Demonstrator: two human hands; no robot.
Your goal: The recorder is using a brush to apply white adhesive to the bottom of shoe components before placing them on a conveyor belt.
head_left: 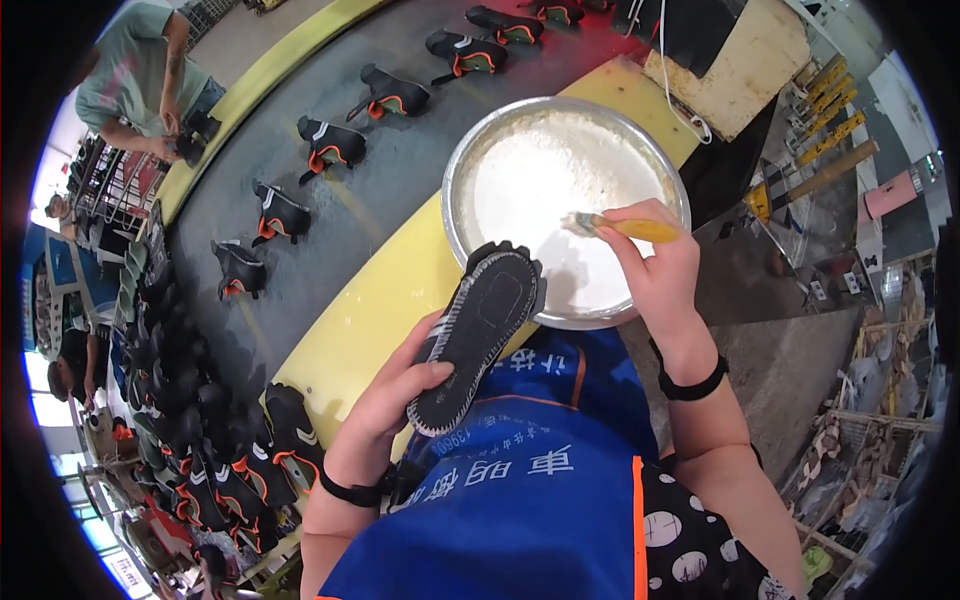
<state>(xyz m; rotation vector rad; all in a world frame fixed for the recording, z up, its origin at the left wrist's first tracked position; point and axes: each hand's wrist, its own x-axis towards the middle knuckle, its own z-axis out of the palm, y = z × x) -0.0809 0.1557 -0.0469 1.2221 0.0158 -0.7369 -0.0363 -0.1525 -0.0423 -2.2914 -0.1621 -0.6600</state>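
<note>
My left hand (405, 380) is closed around a black shoe upper (482, 325), its stitched sole side turned up and its toe toward the bowl. White stitching runs round the sole's rim. In my right hand (665, 265) is a paintbrush (640, 229) with a yellow handle, gripped between thumb and fingers. The brush's pale bristles point left over a wide metal bowl (462, 160) of white liquid (520, 180). Whether the bristles touch the liquid I cannot tell. The shoe's toe overlaps the bowl's near left rim in view.
A dark conveyor belt (370, 170) carries several black and orange shoe uppers (335, 145), edged by a yellow ledge (350, 320). More uppers (230, 490) are heaped at the lower left. Another person (145, 80) handles a shoe across the belt. Clamps with yellow bars (825, 130) stand at right.
</note>
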